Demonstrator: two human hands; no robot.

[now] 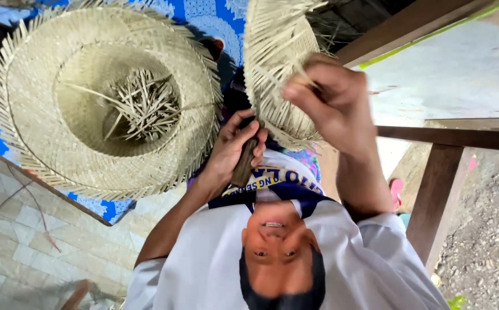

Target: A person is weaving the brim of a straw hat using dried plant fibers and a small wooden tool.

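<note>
Head view, single frame; the worker appears inverted, facing the camera. The right hand (332,100) is closed in a pinch on loose strands at the brim of the raised woven hat (272,51). The left hand (232,152) is wrapped around a dark tool handle (244,163) just under that brim. Judgement: brim ends are being finished; trimming calls for a taut strand and fingers clear of the tool. A second hat (37,115), holding cut strips (146,106), lies on a blue cloth (203,14), close beside the left hand. A wooden post (433,195) stands well apart; room is ample there.
</note>
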